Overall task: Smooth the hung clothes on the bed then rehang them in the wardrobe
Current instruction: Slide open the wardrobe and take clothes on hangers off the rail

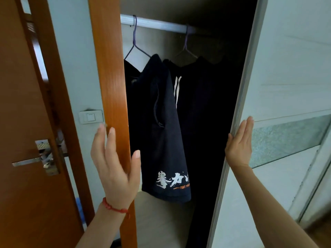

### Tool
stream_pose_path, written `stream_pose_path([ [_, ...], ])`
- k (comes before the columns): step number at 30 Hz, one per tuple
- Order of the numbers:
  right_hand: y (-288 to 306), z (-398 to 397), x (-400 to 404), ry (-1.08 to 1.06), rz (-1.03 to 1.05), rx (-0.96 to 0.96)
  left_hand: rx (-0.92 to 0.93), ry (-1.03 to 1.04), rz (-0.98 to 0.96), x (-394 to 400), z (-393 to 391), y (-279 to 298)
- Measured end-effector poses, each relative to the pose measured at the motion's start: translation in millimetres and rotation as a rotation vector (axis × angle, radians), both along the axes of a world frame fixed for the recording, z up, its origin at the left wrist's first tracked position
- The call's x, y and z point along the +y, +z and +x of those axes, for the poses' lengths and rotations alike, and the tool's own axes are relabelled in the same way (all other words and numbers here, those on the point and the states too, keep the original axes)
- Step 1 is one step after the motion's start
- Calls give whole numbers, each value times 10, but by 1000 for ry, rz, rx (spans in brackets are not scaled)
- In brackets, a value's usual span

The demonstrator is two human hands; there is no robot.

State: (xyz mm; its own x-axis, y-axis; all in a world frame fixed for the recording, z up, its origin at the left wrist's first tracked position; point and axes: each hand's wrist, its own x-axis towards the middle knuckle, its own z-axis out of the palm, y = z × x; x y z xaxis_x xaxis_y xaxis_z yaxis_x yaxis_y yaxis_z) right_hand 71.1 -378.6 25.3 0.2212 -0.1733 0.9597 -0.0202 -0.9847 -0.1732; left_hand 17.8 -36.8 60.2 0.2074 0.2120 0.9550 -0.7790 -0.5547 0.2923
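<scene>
Dim wardrobe interior [206,51] fills the middle of the view, its opening framed by an orange wooden post [111,77] on one side and a pale sliding door [279,86] on the other. Against that post the left hand [114,161] lies with its fingers straight and spread up the wood and its thumb hooked round the inner edge; a red cord bracelet [114,208] circles the wrist. The right hand [240,142] is flat and straight-fingered, its palm pressed to the metal edge of the sliding door.

Between the two hands, set deeper inside than the post, hang the clothes. Nearest the post is a pair of dark navy shorts [164,133] with white characters and orange lettering near the hem; it hangs lengthwise straight down from a purple wire hanger [135,43], hem lowest, level with the left wrist. Farther from the post, a black garment with white stripes [179,90] hangs vertically from a second hanger [186,45], fading into shadow. Both hooks sit on a silver rail [161,24] crossing the top of the opening.

Outward from the post on its other side are a white wall switch [90,116] and a brown room door with a metal handle [28,161].
</scene>
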Motion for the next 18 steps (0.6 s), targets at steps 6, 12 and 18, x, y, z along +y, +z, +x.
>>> stream_pose_path([
  [6,-6,10,-452,-12,-7,27,-188,13,196,-640,36,256],
  [12,-47,106,-888,-30,-23,14,50,-239,247,-1475,478,464],
  [18,-45,151,-1258,2,-71,-28,266,-374,286,-2289,842,892],
])
